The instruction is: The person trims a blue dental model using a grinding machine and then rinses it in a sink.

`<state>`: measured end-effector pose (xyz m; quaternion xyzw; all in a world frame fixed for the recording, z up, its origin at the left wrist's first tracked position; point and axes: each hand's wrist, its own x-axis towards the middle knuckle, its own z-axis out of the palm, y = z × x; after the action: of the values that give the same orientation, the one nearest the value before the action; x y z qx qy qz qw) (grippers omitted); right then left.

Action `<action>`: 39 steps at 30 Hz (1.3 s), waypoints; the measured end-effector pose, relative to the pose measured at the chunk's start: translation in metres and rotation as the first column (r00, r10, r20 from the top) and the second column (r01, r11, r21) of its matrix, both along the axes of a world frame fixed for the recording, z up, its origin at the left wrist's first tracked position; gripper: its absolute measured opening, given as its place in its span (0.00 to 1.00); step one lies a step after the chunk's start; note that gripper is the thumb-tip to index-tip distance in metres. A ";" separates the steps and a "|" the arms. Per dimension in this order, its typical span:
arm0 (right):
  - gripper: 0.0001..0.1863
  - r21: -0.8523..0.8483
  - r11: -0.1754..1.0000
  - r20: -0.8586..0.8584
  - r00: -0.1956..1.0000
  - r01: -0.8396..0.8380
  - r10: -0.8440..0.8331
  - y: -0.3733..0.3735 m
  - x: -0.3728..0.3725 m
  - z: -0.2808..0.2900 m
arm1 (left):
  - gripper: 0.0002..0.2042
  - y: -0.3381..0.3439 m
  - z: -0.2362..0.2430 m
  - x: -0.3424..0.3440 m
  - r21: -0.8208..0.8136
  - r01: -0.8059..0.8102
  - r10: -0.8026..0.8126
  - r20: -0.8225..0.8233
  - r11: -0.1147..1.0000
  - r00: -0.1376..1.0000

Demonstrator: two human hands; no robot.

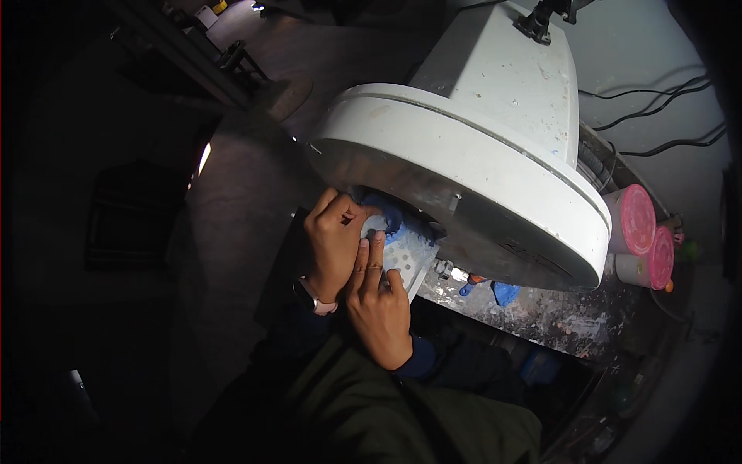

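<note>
My left hand (332,243), a watch on its wrist, is closed at the rim of a small, pale grey, rounded piece (372,225). Its thumb and fingers pinch the piece from the far left. My right hand (379,313) lies flatter, two fingers stretched forward against the near edge of the same piece. Around the piece shows blue material (393,216), partly hidden by my fingers. Beneath is a light metal plate with round holes (410,263), next to the underside of a big white machine with a round housing (464,139).
Right of the plate, small blue pieces (505,293) and a metal bolt (443,267) lie on a stained worktop (556,317). Two pink-lidded tubs (638,220) stand beside the housing. Black cables (657,108) hang along the wall. The housing overhangs my hands closely.
</note>
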<state>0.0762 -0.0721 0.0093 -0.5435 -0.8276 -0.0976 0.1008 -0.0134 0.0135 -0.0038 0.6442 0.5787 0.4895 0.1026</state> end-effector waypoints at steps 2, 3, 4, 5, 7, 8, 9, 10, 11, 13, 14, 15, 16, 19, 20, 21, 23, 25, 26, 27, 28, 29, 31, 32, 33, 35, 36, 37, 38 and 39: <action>0.26 0.018 1.000 -0.018 1.000 0.010 -0.010 0.000 -0.002 -0.003 | 0.12 0.001 -0.001 -0.001 0.017 0.009 -0.009 -0.032 1.000 0.999; 0.26 0.023 1.000 -0.010 1.000 0.011 -0.011 0.001 -0.001 -0.004 | 0.12 0.001 -0.003 -0.001 0.018 0.008 -0.007 -0.031 1.000 0.999; 0.26 0.031 0.999 -0.003 1.000 0.010 -0.010 0.001 -0.001 -0.004 | 0.13 0.001 -0.005 -0.001 0.008 0.001 -0.001 -0.033 1.000 0.999; 0.26 0.034 0.999 -0.003 1.000 0.008 -0.008 0.002 0.000 -0.003 | 0.13 0.001 -0.005 -0.002 -0.002 -0.004 0.004 -0.033 1.000 0.999; 0.26 0.014 1.000 -0.087 0.996 -0.012 0.013 0.004 0.004 -0.001 | 0.13 0.003 -0.003 -0.004 -0.014 0.003 -0.003 -0.017 1.000 1.000; 0.26 0.019 1.000 -0.085 0.996 -0.011 0.012 0.006 0.008 -0.001 | 0.13 0.003 -0.001 -0.005 -0.029 0.012 -0.012 -0.001 1.000 1.000; 0.26 -0.021 0.997 -0.174 0.983 -0.069 0.064 0.008 0.014 -0.002 | 0.13 0.001 0.001 -0.007 -0.023 0.015 -0.015 0.002 1.000 1.000; 0.27 -0.056 0.990 -0.261 0.959 -0.128 0.109 0.011 0.019 -0.002 | 0.10 0.000 0.002 -0.009 -0.064 0.075 -0.072 0.047 0.995 0.996; 0.26 -0.059 0.992 -0.260 0.961 -0.110 0.092 0.013 0.025 0.004 | 0.08 -0.001 0.002 -0.011 -0.100 0.138 -0.129 0.094 0.985 0.987; 0.26 -0.061 0.990 -0.299 0.949 -0.124 0.101 0.017 0.035 0.009 | 0.08 -0.007 0.002 -0.011 -0.122 0.174 -0.149 0.195 0.977 0.969; 0.27 -0.068 0.987 -0.343 0.933 -0.145 0.114 0.018 0.038 0.011 | 0.08 -0.012 0.001 -0.012 -0.148 0.206 -0.157 0.291 0.967 0.944; 0.26 -0.033 0.992 -0.354 0.930 -0.120 0.101 0.017 0.039 0.012 | 0.09 -0.020 0.002 -0.015 -0.176 0.256 -0.197 0.297 0.951 0.934; 0.26 -0.029 0.993 -0.350 0.932 -0.112 0.095 0.015 0.041 0.012 | 0.09 -0.027 0.004 -0.017 -0.170 0.264 -0.205 0.300 0.949 0.932; 0.23 -0.013 0.999 -0.348 0.936 -0.052 0.044 0.015 0.049 0.007 | 0.10 -0.036 0.008 -0.019 -0.236 0.319 -0.282 0.176 0.918 0.943; 0.19 -0.001 0.999 -0.342 0.938 -0.049 0.046 0.019 0.051 0.007 | 0.10 -0.035 0.010 -0.018 -0.234 0.322 -0.285 0.179 0.917 0.942; 0.14 0.011 0.999 -0.337 0.940 -0.047 0.048 0.022 0.051 0.007 | 0.12 -0.035 0.013 -0.017 -0.188 0.327 -0.326 0.040 0.926 0.945; 0.12 0.046 0.998 -0.345 0.937 -0.039 0.053 0.028 0.051 0.003 | 0.14 -0.031 0.015 -0.016 -0.138 0.338 -0.353 -0.101 0.931 0.930; 0.11 0.078 0.996 -0.353 0.934 -0.035 0.060 0.030 0.051 -0.001 | 0.15 -0.029 0.010 -0.018 -0.123 0.381 -0.395 -0.115 0.916 0.911; 0.11 0.080 0.996 -0.362 0.931 -0.029 0.056 0.030 0.051 -0.002 | 0.15 -0.029 0.010 -0.018 -0.123 0.380 -0.393 -0.114 0.917 0.912; 0.11 0.081 0.996 -0.370 0.928 -0.023 0.051 0.030 0.052 -0.003 | 0.15 -0.029 0.012 -0.018 -0.132 0.389 -0.403 -0.099 0.912 0.910; 0.11 0.080 0.996 -0.370 0.927 -0.025 0.053 0.030 0.051 -0.003 | 0.16 -0.029 0.013 -0.018 -0.142 0.398 -0.411 -0.084 0.907 0.908; 0.11 0.085 0.996 -0.357 0.932 -0.029 0.058 0.030 0.051 -0.003 | 0.16 -0.028 0.013 -0.019 -0.143 0.395 -0.409 -0.084 0.907 0.909; 0.11 0.089 0.995 -0.344 0.937 -0.033 0.062 0.030 0.051 -0.002 | 0.15 -0.026 0.012 -0.021 -0.139 0.415 -0.429 -0.097 0.899 0.898; 0.11 0.086 0.995 -0.339 0.938 -0.046 0.073 0.031 0.051 -0.001 | 0.15 -0.027 0.011 -0.021 -0.139 0.414 -0.429 -0.096 0.899 0.898; 0.11 0.082 0.995 -0.334 0.939 -0.059 0.083 0.031 0.051 -0.001 | 0.14 -0.028 0.008 -0.020 -0.124 0.404 -0.416 -0.091 0.906 0.905; 0.11 0.079 0.994 -0.327 0.940 -0.071 0.093 0.031 0.052 -0.001 | 0.14 -0.028 0.006 -0.018 -0.110 0.394 -0.404 -0.085 0.912 0.911; 0.11 0.077 0.994 -0.320 0.942 -0.083 0.103 0.032 0.052 -0.001 | 0.13 -0.028 0.005 -0.018 -0.100 0.388 -0.396 -0.076 0.916 0.915; 0.11 0.075 0.994 -0.320 0.942 -0.084 0.104 0.032 0.053 -0.001 | 0.13 -0.029 0.004 -0.017 -0.090 0.380 -0.386 -0.067 0.921 0.920; 0.11 0.079 0.993 -0.319 0.941 -0.090 0.111 0.032 0.053 -0.001 | 0.13 -0.029 0.004 -0.017 -0.092 0.379 -0.385 -0.066 0.921 0.921; 0.11 0.083 0.992 -0.318 0.941 -0.096 0.118 0.033 0.053 -0.001 | 0.12 -0.029 0.005 -0.017 -0.091 0.381 -0.387 -0.062 0.920 0.920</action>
<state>0.1296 -0.0394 0.0083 -0.5027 -0.8247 -0.0292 0.2575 -0.0304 -0.0151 0.0007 0.7595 0.4633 0.4113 0.1983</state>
